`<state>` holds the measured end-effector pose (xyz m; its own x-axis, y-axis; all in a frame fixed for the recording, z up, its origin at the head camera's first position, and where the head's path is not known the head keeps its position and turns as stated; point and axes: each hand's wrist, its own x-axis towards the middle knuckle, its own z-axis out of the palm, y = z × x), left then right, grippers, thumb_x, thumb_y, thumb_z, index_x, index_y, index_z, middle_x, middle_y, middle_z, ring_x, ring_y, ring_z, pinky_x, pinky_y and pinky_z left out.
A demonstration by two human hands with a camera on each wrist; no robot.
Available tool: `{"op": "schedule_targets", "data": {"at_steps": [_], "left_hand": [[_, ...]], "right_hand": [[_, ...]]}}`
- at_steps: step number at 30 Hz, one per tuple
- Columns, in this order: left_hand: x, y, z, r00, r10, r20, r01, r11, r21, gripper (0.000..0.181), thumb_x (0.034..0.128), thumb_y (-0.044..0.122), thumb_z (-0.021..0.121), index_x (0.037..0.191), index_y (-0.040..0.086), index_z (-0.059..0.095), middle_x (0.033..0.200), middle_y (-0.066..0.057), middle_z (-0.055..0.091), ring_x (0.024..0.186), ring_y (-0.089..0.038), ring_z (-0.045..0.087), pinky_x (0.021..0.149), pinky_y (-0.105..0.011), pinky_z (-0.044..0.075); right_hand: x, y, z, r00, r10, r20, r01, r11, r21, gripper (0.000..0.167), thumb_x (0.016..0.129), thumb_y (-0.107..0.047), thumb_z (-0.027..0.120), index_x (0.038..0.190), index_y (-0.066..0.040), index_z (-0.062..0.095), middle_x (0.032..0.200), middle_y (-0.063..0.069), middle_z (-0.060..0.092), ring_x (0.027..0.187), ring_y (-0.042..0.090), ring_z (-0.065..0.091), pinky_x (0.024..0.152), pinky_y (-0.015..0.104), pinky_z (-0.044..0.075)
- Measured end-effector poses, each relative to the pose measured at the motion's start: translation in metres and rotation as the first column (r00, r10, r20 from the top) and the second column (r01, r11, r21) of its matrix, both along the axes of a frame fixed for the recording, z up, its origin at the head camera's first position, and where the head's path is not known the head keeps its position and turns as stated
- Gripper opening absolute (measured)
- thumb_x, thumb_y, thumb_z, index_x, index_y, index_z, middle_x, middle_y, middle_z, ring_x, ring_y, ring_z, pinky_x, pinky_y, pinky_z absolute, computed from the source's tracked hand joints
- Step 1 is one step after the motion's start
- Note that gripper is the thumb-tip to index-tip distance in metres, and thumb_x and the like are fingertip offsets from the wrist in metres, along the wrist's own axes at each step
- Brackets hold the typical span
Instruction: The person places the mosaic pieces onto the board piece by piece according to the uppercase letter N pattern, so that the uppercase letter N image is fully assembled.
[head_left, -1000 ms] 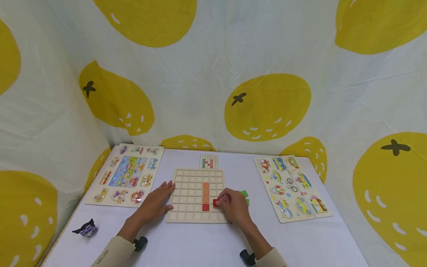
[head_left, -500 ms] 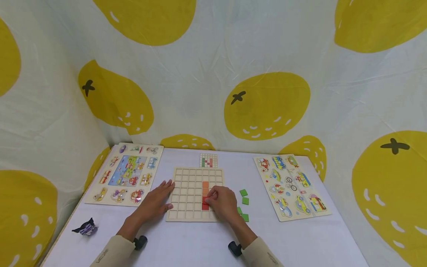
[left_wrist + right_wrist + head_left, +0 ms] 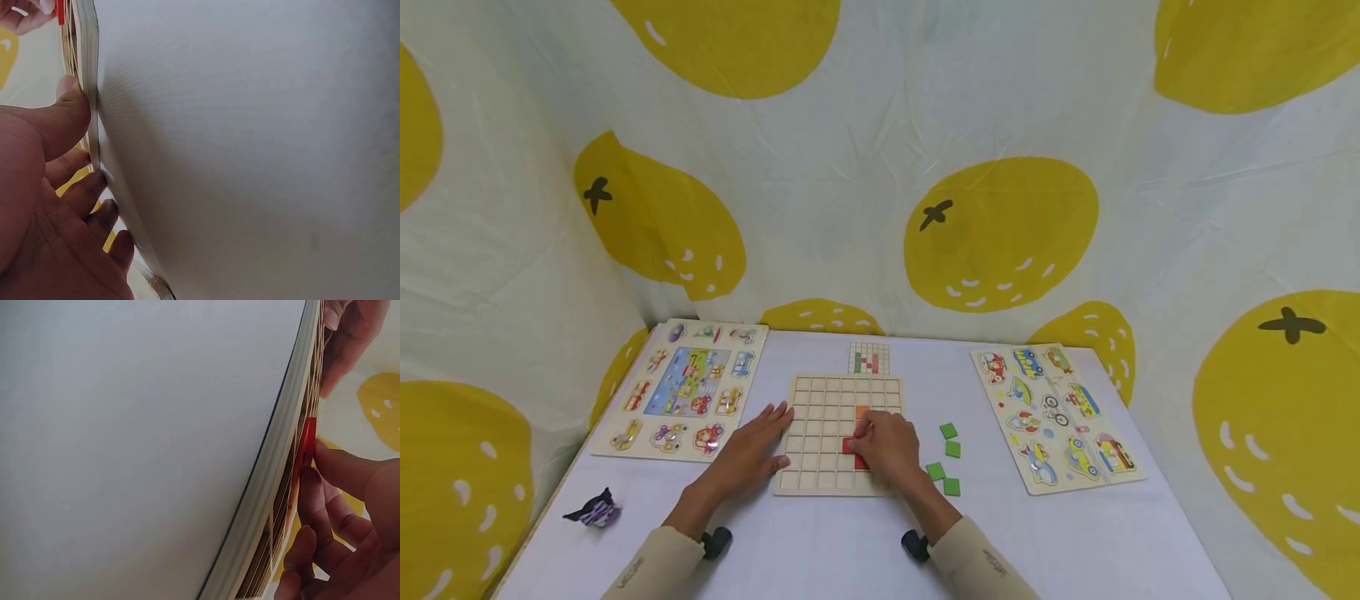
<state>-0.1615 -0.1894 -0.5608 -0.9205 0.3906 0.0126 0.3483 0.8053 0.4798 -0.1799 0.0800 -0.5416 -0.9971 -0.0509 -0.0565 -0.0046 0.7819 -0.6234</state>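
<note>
A wooden grid board (image 3: 808,481) lies in the middle of the table. My left hand (image 3: 747,446) rests at its left edge, fingers spread; in the left wrist view the thumb of that hand (image 3: 50,187) touches the rim. Over the board, my right hand (image 3: 891,450) pinches a red tile (image 3: 847,446) between thumb and fingers, left of the coloured column. That red tile (image 3: 307,442) shows at the fingertips in the right wrist view. An orange tile (image 3: 862,412) and a second red tile (image 3: 861,462) sit in the column, partly covered by my right hand.
Several green tiles (image 3: 952,450) lie right of the board. A small pattern card (image 3: 869,358) is behind it. Picture puzzles stand at the left (image 3: 655,429) and right (image 3: 1037,479). A dark and purple object (image 3: 598,510) lies at the front left.
My right hand has moved left with the red tile, from the board's right part, over the column, to the column's left side. The left hand has stayed at the board's edge.
</note>
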Motion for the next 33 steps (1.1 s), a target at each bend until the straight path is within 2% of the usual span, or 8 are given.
{"op": "schedule_targets", "data": {"at_steps": [7,13,25,33], "left_hand": [[0.0,0.0,0.0,1.0,0.002,0.011,-0.002,1.0,0.007,0.085,0.095,0.024,0.08,0.165,0.005,0.035,0.174,-0.015,0.031,0.163,-0.042,0.024,0.129,-0.064,0.028],[-0.001,0.0,-0.001,1.0,0.004,0.008,-0.004,1.0,-0.007,0.085,0.0956,0.025,0.079,0.166,0.005,0.035,0.175,-0.015,0.031,0.163,-0.042,0.024,0.129,-0.064,0.028],[0.001,0.001,0.003,1.0,0.007,0.019,-0.007,1.0,-0.02,0.085,0.0961,0.025,0.079,0.166,0.005,0.034,0.175,-0.016,0.03,0.163,-0.043,0.024,0.129,-0.065,0.028],[0.002,0.002,0.004,1.0,0.009,0.02,-0.009,1.0,-0.012,0.085,0.0957,0.023,0.079,0.166,0.004,0.035,0.174,-0.017,0.03,0.163,-0.044,0.024,0.129,-0.065,0.027]], "right_hand": [[0.001,-0.006,0.001,0.999,0.031,-0.011,-0.031,0.999,0.041,0.018,0.086,-0.026,0.089,0.08,-0.025,0.073,0.061,-0.009,0.057,0.073,0.013,0.051,0.071,0.031,0.038],[0.0,-0.007,-0.001,0.999,0.036,-0.015,-0.035,0.998,0.053,0.017,0.087,-0.028,0.089,0.082,-0.024,0.073,0.062,-0.008,0.056,0.073,0.014,0.05,0.073,0.033,0.037],[0.0,-0.01,0.001,0.995,0.054,-0.082,-0.045,0.994,0.101,0.02,0.086,-0.028,0.09,0.082,-0.023,0.072,0.063,-0.009,0.057,0.073,0.015,0.049,0.074,0.034,0.037],[0.0,-0.01,0.003,0.996,0.067,-0.062,-0.061,0.994,0.091,0.017,0.088,-0.026,0.088,0.085,-0.022,0.071,0.066,-0.011,0.058,0.077,0.015,0.051,0.08,0.036,0.039]]}}
